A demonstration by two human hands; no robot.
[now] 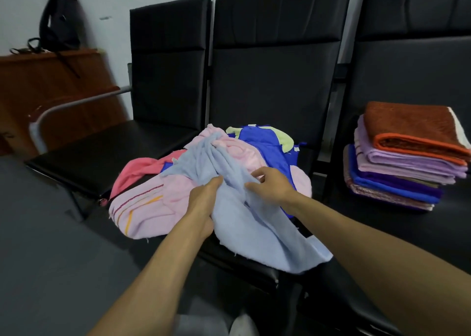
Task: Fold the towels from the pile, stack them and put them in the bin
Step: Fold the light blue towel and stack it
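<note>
Forearms reach in from the bottom edge toward the middle seat of a row of black chairs (102,152). Far left, a black backpack (58,22) sits on a wooden cabinet (51,85) (neither is part of the job).

On the middle seat lies the unfolded pile (257,142): a coral towel (135,170), a pink striped towel (153,200), a royal blue one and a pale green one, all rumpled together. The left hand (204,198) has its fingers curled into a bunch of the light blue towel (254,233), which lies on top of the pile and spills over the seat's front edge. The right hand (272,185), just beside it, pinches a fold of the same towel between thumb and fingertips.

On the right-hand seat, well apart from the pile, stands the stack (402,167) of folded towels, with a rust-orange one on top.

I judge the work roughly half done. Several towels are folded and stacked, while at least five remain, counting the blue one in hand, which is still bunched and not spread. No bin is in view, so that last step looks untouched.
</note>
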